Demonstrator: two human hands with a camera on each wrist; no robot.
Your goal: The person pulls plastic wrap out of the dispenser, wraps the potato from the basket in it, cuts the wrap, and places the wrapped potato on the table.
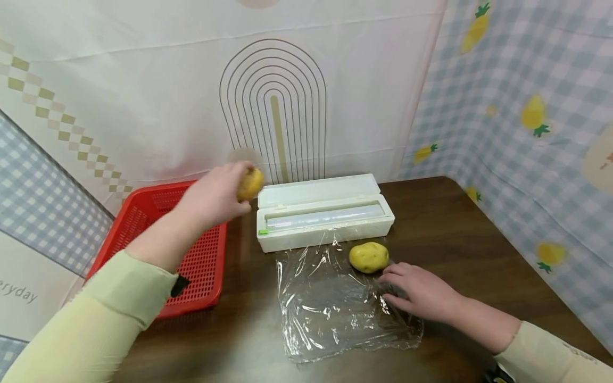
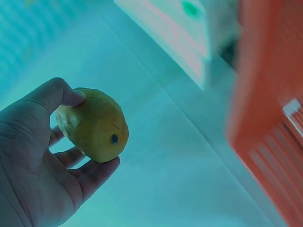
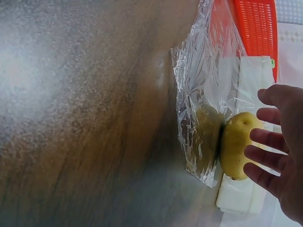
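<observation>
Raised over the right edge of the red basket [image 1: 217, 255], my left hand [image 1: 215, 192] grips an orange-yellow potato [image 1: 251, 184]. The left wrist view shows thumb and fingertips around this lumpy potato [image 2: 97, 125], which has a dark spot. A yellow potato [image 1: 369, 257] lies at the upper right of a sheet of clear plastic wrap [image 1: 325, 314]. My right hand [image 1: 421, 292] is beside that potato, over the wrap's right side. Its fingers are spread and relaxed in the right wrist view, overlapping the potato [image 3: 239, 145] there.
Behind the wrap stands a white cling film box [image 1: 325, 234], lid raised, with a film roll inside and a green piece at its left end. The sheet runs over its front. Wall cloths [image 1: 373, 106] border the brown wooden table [image 1: 450, 223].
</observation>
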